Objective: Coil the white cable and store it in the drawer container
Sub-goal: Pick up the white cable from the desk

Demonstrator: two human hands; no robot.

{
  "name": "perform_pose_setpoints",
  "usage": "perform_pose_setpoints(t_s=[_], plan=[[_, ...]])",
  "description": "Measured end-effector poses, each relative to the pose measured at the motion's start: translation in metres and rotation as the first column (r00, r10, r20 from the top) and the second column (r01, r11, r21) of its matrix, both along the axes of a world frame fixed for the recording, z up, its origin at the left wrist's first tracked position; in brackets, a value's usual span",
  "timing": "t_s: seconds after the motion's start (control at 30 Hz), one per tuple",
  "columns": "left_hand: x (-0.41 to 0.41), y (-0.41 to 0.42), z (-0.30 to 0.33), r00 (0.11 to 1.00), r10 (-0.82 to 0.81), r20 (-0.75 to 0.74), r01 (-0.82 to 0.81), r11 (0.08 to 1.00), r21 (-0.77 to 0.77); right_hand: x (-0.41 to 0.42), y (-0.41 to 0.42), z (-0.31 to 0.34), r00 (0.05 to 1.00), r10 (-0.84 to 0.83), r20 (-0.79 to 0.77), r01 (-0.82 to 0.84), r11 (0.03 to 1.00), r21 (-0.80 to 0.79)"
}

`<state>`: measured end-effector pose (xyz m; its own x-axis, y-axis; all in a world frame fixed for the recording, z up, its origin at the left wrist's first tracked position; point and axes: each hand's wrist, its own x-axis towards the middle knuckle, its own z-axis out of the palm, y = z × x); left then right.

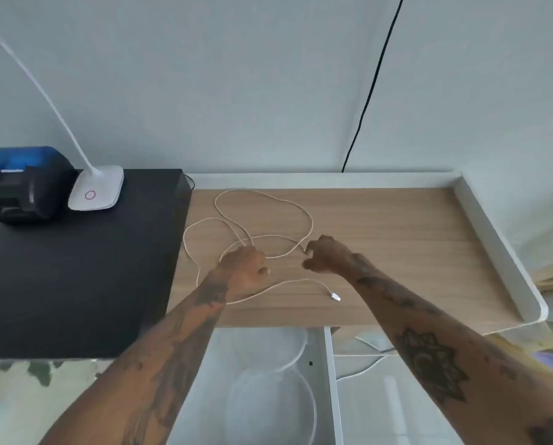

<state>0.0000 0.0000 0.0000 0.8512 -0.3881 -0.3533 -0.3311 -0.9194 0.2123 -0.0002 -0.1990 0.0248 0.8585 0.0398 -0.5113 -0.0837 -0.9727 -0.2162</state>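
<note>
White cable [304, 216] looped on desk [397, 239], left hand [248, 271] and right hand [328, 255] each pinching it

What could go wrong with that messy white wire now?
The cable lies in crossing loops on the desk, so pulling from where both hands pinch it might tighten a knot. The loose plug sits near the front edge and could slip off into the open drawer before it is coiled.
</note>
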Motion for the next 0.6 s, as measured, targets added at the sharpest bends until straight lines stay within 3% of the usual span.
perform_pose_setpoints(t_s=[0.13, 0.23, 0.43, 0.6], plan=[[-0.015, -0.013, -0.032, 0.998, 0.044, -0.043, -0.046, 0.998, -0.051, -0.013, -0.010, -0.034, 0.991, 0.075, -0.112, -0.077, 0.997, -0.019], [-0.013, -0.016, -0.043, 0.998, 0.054, -0.011, -0.054, 0.995, -0.089, -0.013, -0.013, -0.046, 0.990, 0.101, -0.094, -0.101, 0.995, 0.001], [-0.011, -0.016, -0.044, 0.996, 0.084, -0.040, -0.088, 0.989, -0.116, -0.010, -0.013, -0.033, 0.977, 0.177, -0.117, -0.179, 0.984, -0.003], [-0.015, -0.004, -0.023, 0.991, 0.129, -0.027, -0.132, 0.978, -0.163, -0.013, -0.006, 0.000, 0.970, 0.182, -0.162, -0.169, 0.981, 0.095]])
